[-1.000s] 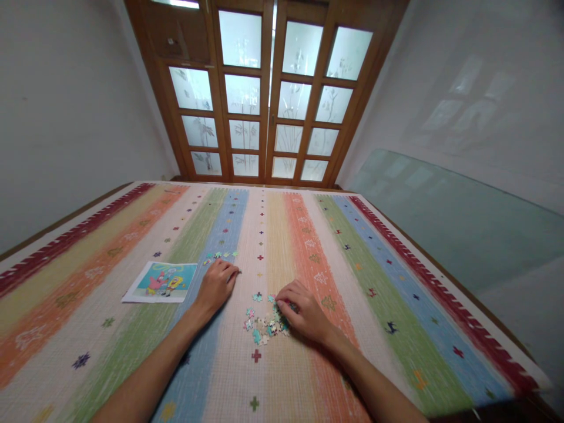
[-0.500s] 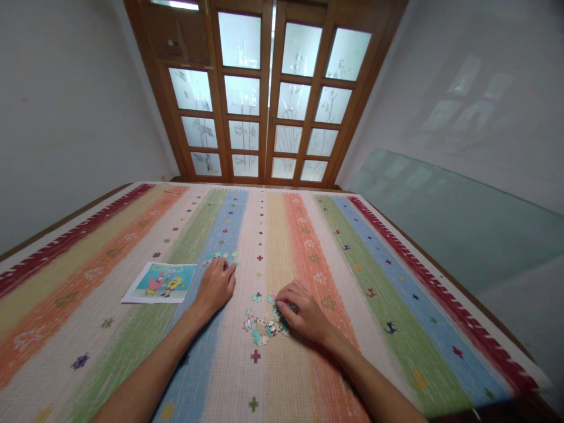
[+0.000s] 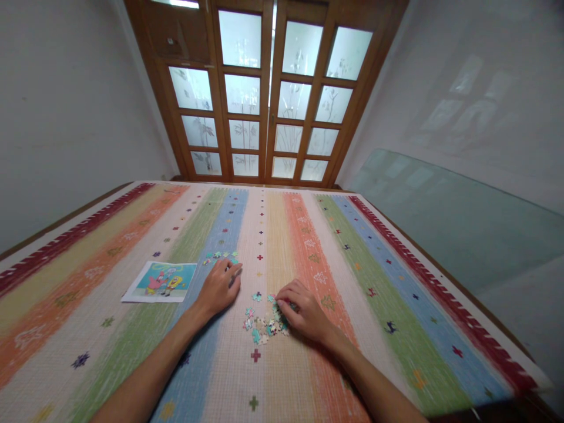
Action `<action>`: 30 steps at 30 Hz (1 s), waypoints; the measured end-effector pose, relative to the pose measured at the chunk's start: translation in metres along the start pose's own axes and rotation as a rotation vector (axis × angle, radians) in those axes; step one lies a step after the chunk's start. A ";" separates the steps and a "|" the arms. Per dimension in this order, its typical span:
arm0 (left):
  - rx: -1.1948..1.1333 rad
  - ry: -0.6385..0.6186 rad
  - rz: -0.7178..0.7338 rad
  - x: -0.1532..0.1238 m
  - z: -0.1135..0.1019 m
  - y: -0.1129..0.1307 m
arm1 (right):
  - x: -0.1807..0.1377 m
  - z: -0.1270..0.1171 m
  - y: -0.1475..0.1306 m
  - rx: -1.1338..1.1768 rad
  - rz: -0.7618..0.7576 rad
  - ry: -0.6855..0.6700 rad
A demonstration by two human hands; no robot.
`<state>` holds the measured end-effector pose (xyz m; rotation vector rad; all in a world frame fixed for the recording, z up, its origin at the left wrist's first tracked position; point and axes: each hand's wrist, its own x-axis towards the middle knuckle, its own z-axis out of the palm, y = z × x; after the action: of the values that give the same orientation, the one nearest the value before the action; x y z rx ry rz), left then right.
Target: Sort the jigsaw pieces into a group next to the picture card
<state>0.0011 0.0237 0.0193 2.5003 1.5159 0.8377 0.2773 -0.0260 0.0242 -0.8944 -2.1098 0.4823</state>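
Observation:
My left hand (image 3: 221, 286) hovers or rests just in front of a short row of joined jigsaw puzzle pieces (image 3: 217, 255), on the blue stripe of the tablecloth. Its fingers are partly bent, with the thumb apart and no piece visible between them. At the right edge of a loose pile of jigsaw pieces (image 3: 264, 326), my right hand (image 3: 302, 308) has its thumb and fingers drawn together. Whatever lies between those fingertips is too small to make out. The right hand covers part of the pile.
Left of my left hand lies a picture sheet (image 3: 165, 283) with cartoon figures on it. A striped tablecloth (image 3: 370, 352) covers the table. Beyond its far edge stand wooden doors (image 3: 267, 117) with frosted panes, and a glass panel (image 3: 440, 217) leans along the right wall.
My left hand has drawn back slightly toward the right, away from the row of pieces, and its thumb and fingers have spread. My right hand has hardly moved.

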 end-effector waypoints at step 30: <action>-0.362 -0.442 0.192 -0.011 -0.024 0.024 | -0.002 -0.004 -0.004 -0.043 -0.075 -0.188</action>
<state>0.0043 -0.0022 0.0438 2.3691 0.9064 0.4764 0.2795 -0.0302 0.0280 -0.8176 -2.3230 0.5004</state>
